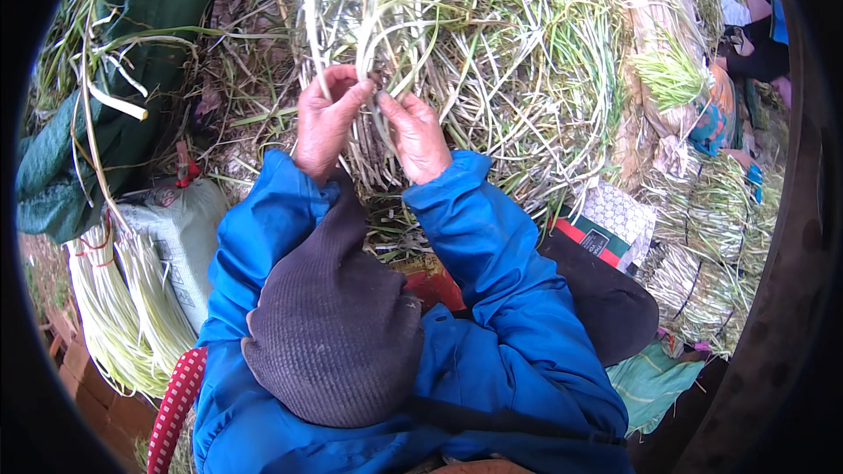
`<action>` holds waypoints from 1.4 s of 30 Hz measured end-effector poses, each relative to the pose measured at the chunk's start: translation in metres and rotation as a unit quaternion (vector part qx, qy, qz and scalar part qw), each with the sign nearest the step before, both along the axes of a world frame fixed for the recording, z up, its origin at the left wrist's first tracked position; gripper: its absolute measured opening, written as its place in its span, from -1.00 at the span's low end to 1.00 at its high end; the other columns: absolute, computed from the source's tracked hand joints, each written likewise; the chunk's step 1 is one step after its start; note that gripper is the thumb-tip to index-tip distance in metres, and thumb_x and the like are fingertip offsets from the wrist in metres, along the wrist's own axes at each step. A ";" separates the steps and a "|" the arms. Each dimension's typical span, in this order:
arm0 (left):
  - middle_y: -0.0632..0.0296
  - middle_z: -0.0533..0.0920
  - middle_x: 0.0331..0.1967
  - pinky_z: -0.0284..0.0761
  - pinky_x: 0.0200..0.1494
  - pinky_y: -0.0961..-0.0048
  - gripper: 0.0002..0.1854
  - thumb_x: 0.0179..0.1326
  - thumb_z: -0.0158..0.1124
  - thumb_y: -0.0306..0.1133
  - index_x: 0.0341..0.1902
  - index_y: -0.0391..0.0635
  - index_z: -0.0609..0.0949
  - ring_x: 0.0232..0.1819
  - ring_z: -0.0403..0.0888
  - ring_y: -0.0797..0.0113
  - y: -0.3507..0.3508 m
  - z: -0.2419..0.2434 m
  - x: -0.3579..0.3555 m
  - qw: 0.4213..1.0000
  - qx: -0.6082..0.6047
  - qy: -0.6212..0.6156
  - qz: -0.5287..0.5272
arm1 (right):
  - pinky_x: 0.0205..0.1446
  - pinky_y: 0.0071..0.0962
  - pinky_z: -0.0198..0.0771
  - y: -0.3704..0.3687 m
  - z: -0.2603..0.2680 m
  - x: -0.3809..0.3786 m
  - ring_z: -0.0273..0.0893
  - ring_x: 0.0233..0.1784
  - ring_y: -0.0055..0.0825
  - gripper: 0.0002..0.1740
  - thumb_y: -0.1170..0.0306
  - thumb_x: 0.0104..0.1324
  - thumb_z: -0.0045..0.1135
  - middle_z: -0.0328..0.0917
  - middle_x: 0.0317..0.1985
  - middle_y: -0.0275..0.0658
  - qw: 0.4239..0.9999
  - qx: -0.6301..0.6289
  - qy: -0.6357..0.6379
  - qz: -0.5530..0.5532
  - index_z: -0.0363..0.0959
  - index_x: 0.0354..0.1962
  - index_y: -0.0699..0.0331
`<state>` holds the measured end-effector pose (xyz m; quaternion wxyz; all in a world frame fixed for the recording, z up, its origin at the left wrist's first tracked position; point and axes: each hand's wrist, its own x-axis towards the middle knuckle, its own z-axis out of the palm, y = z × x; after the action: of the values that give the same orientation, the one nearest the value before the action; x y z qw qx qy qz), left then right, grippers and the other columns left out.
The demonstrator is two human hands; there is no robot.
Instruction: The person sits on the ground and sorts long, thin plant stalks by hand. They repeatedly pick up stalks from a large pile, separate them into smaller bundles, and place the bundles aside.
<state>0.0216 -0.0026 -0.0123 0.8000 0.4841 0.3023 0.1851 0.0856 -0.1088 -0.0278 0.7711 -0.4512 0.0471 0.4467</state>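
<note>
My left hand (329, 120) pinches a few long, pale plant stalks (364, 56), possibly garlic scapes, between thumb and forefinger. One thick whitish stalk (312, 20) rises from the same hand toward the top of the view. Close beside it, my right hand (416, 133) has its thumb and forefinger closed on a leafy green strand (421, 66) of the same plants; the fingertips nearly touch. Beneath and beyond both hands lies a wide, tangled heap of loose stalks and leaves (514, 85).
Bundled pale stalks (108, 316) lean by a white woven sack (188, 230) at left, below dark green netting (145, 26). At right are a cut bundle (668, 76), a patterned paper bag (612, 224) and tied bunches (685, 276). Parts of other people (757, 52) show upper right.
</note>
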 end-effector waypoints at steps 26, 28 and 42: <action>0.25 0.54 -0.41 0.05 -0.68 0.79 -0.90 0.17 0.13 -0.45 -0.24 -0.12 0.47 -0.62 0.24 0.67 0.040 0.021 -0.016 0.963 -0.140 -0.139 0.183 | 0.03 -0.41 0.31 -0.183 -0.010 0.212 0.41 -0.04 -0.28 -0.51 0.33 0.10 0.18 0.43 -0.11 -0.05 0.541 -0.583 -0.607 -0.013 0.33 -0.01 0.31; 0.26 0.53 -0.40 0.05 -0.68 0.79 -0.90 0.18 0.13 -0.45 -0.23 -0.12 0.47 -0.62 0.24 0.67 0.038 0.019 -0.012 0.965 -0.143 -0.147 0.165 | -0.04 -0.50 0.34 -0.109 0.006 0.161 0.45 -0.11 -0.38 -0.64 0.36 0.12 0.16 0.49 -0.19 -0.16 0.679 -0.373 -0.629 0.062 0.43 -0.11 0.28; 0.36 0.43 -0.38 0.09 -0.66 0.73 -0.70 0.22 0.08 -0.38 0.00 -0.20 0.38 -0.55 0.15 0.64 0.096 0.098 -0.053 0.907 -0.021 -0.356 0.223 | -0.48 -0.48 0.41 -0.099 -0.059 0.182 0.45 -0.49 -0.56 -0.81 0.37 0.24 0.01 0.50 -0.47 -0.27 0.930 -0.282 -0.208 -0.107 0.43 -0.24 0.30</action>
<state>-0.0312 0.0938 0.0856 0.8025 0.2891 0.1009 0.5121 0.2676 -0.2081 -0.0864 0.6481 -0.7251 0.0578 0.2256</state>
